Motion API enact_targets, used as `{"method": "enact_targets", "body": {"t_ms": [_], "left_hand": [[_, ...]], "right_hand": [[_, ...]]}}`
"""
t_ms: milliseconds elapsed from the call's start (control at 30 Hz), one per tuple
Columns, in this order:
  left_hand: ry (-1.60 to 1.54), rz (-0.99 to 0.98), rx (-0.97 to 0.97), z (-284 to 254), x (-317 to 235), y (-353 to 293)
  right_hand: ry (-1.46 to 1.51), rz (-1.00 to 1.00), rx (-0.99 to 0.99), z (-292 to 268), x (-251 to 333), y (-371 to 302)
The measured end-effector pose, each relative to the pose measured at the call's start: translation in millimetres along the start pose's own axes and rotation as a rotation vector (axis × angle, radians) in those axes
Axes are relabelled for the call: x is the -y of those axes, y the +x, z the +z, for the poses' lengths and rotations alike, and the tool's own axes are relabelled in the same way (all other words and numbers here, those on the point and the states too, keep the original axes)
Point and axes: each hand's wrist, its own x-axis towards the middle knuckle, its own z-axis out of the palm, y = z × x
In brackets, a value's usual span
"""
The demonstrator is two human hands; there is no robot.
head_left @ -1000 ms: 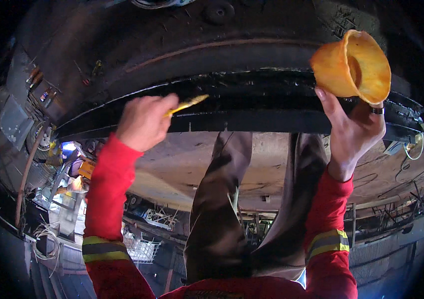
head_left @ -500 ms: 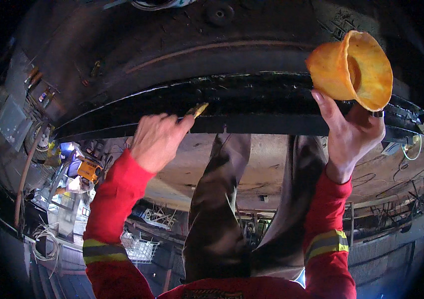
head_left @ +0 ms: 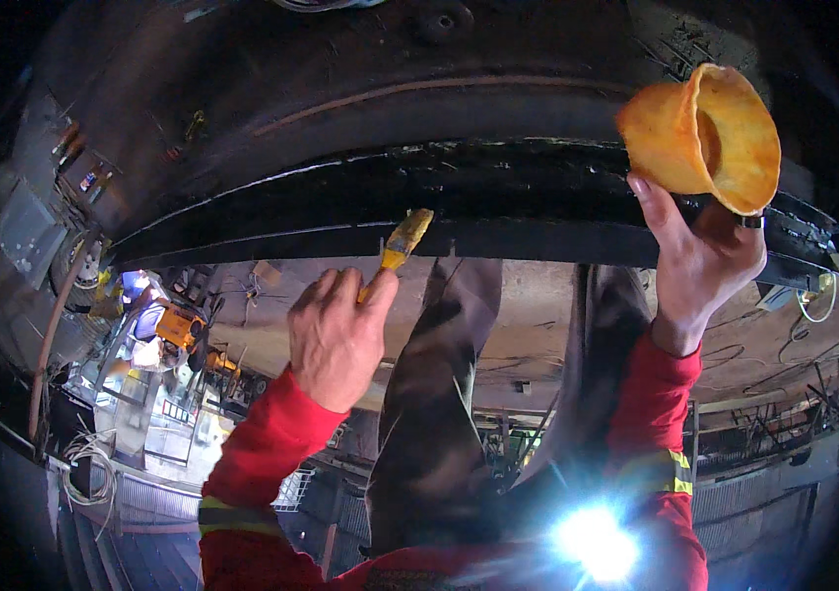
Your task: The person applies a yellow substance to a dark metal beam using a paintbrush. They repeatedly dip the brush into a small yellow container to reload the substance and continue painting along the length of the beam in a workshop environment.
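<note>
My left hand is closed round the handle of a small yellow paintbrush. Its bristle end points up and to the right, over the near part of a long black steel beam. Whether the bristles touch the beam I cannot tell. On the right, my right hand grips an orange, cup-like container with an uneven rim, tilted so its opening faces right. A darker round patch shows inside it. The container is held above the beam's right part.
Below the beam show my legs and a brown floor. Tools and yellow equipment stand at the left. A coiled cable hangs at lower left. Bright glare covers part of the lower right.
My left hand has moved right and down toward me, and more of the paintbrush now shows. The orange container has shifted slightly right. Glare has appeared at the bottom.
</note>
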Motion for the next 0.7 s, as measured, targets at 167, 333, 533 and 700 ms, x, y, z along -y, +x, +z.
{"method": "enact_targets", "body": {"t_ms": [167,333,533,700], "left_hand": [[-0.029,-0.098,-0.064,24,-23,-18],[-0.200,-0.172,-0.113,3,-12,-17],[-0.247,-0.093,0.082,18,26,64],[-0.440,-0.044,0.266,-7,31,89]], "right_hand": [[0.026,-0.036,0.017,3,0,0],[-0.022,0.007,0.022,-5,-3,-2],[-0.027,-0.021,0.044,-8,-2,3],[-0.003,0.004,0.032,-13,1,5]]}}
